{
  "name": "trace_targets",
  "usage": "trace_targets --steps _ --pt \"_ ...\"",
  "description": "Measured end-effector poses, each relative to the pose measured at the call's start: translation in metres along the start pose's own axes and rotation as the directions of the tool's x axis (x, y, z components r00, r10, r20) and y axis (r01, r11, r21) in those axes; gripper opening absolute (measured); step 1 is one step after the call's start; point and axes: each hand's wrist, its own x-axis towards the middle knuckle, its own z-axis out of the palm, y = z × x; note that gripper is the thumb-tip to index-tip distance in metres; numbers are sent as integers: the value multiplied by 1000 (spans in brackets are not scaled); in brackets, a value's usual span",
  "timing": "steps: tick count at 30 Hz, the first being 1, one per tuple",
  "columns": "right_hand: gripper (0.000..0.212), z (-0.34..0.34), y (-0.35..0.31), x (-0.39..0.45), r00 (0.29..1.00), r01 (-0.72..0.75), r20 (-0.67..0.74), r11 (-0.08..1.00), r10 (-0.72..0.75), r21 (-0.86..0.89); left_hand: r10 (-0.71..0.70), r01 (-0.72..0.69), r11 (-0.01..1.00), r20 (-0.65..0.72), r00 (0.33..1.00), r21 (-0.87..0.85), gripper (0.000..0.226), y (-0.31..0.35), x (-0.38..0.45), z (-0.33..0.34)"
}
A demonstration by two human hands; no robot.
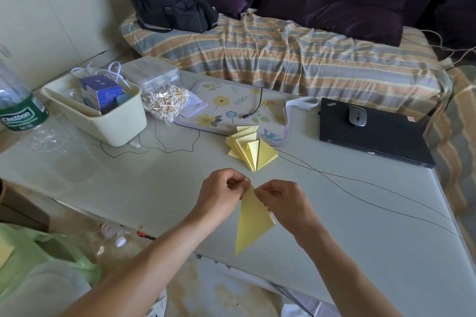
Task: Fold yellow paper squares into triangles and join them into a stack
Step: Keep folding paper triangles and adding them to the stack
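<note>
A folded yellow paper triangle [251, 221] hangs above the table's near edge, its long point aimed down toward me. My left hand [221, 195] pinches its upper corner from the left. My right hand [282, 201] pinches the same top edge from the right, fingertips almost meeting the left hand's. Farther back on the grey-white table [128, 183] lies a fanned stack of joined yellow triangles [251, 148], apart from both hands.
A closed black laptop [371, 134] with a grey mouse [357, 116] sits at the right. A floral mat [231, 105], a cream bin [113, 121], a bag of cotton swabs [164, 103] and a green-labelled bottle [18, 105] stand at the back left. Thin cables [360, 188] cross the table.
</note>
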Motion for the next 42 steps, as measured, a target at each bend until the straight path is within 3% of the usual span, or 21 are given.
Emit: trace_targets --steps 5,10,15,21,26,34,42 --pt "12 0 1 0 1000 16 19 1000 -16 7 -28 32 997 44 999 -74 7 -1 1 1" --pt "19 -4 -3 -1 996 -31 81 999 32 -7 -28 27 991 -8 1000 -128 6 0 1 0" --pt "66 -2 -3 0 996 -50 79 999 49 4 -47 40 993 -55 997 -114 6 2 0 -2" --pt "13 -1 -1 -2 995 -39 96 999 39 3 -58 51 990 -50 997 -128 5 3 -1 -2" --pt "10 -4 -2 -2 996 -24 83 1000 22 18 -16 14 994 -17 1000 -110 12 4 -1 -2" --pt "10 -7 -2 0 998 -43 54 999 42 14 -146 146 951 19 989 -273 26 1 1 0" --pt "11 -9 -2 0 995 -82 56 997 81 8 -293 302 865 85 952 -401 25 10 -1 -3"
